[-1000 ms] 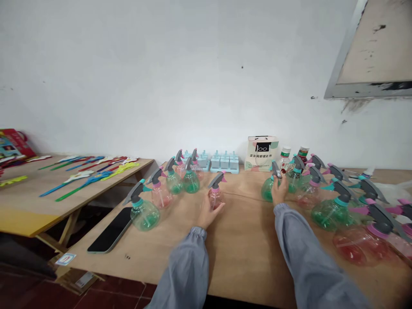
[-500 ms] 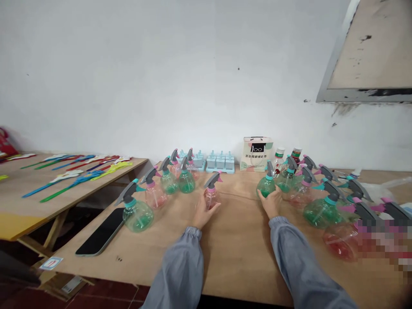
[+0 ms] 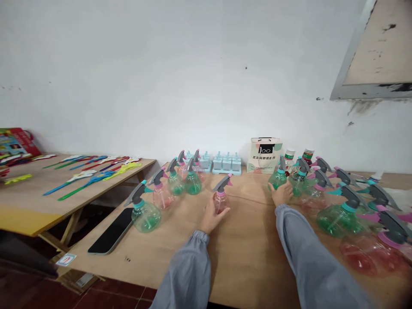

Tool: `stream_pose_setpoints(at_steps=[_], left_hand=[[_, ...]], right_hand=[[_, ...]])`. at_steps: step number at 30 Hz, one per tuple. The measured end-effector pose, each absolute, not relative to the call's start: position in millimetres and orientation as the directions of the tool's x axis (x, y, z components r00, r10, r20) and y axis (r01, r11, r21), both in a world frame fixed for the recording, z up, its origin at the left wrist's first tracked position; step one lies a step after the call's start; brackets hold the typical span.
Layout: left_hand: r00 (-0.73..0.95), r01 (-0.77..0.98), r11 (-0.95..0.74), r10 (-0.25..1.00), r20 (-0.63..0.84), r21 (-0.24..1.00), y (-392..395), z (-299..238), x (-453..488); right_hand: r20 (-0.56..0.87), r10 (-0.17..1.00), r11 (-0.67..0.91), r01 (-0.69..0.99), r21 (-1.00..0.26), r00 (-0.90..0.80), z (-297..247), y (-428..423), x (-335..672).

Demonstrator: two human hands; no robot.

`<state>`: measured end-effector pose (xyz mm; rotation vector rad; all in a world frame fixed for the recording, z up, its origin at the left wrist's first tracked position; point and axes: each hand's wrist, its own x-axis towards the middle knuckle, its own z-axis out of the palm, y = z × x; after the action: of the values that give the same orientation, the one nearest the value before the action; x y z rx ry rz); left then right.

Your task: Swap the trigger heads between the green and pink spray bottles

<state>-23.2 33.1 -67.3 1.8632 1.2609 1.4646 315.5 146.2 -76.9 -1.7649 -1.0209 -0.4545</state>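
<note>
My left hand (image 3: 210, 216) cups the base of a small pink spray bottle (image 3: 221, 198) with a grey trigger, standing upright mid-table. My right hand (image 3: 282, 193) rests against the near side of a green spray bottle (image 3: 277, 178) at the left end of a crowd of bottles. Its fingers curl round the bottle's lower part. Both arms wear grey sleeves.
Several green and pink spray bottles (image 3: 341, 210) crowd the right of the wooden table (image 3: 244, 253); more bottles (image 3: 175, 182) stand at left. A black phone (image 3: 111, 230) lies near the left edge. Blue moulds (image 3: 227, 164), a small box (image 3: 264, 155) stand at the back. A side table (image 3: 38, 197) holds coloured sticks.
My right hand drew back slightly, then moved forward again with the green bottle. My left hand stayed on the pink bottle. The camera shifted a little.
</note>
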Motion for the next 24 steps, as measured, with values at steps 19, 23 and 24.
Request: stream_pose_setpoints(at_steps=[19,23,24], left_hand=[[0.143,0.481,-0.584,0.788,0.599,0.653,5,-72,12],[-0.343,0.457,-0.532,0.634,0.693,0.713,42,-53,-31],[-0.44,0.469,-0.493,0.588,0.678,0.733,55,-44,-45]], right_hand=[[0.702,0.696,0.558,0.502,-0.661,0.151,-26,35,153],[0.663,0.726,0.562,0.398,-0.725,0.181,-26,34,159],[0.647,0.743,0.563,0.363,-0.743,0.173,-26,34,162]])
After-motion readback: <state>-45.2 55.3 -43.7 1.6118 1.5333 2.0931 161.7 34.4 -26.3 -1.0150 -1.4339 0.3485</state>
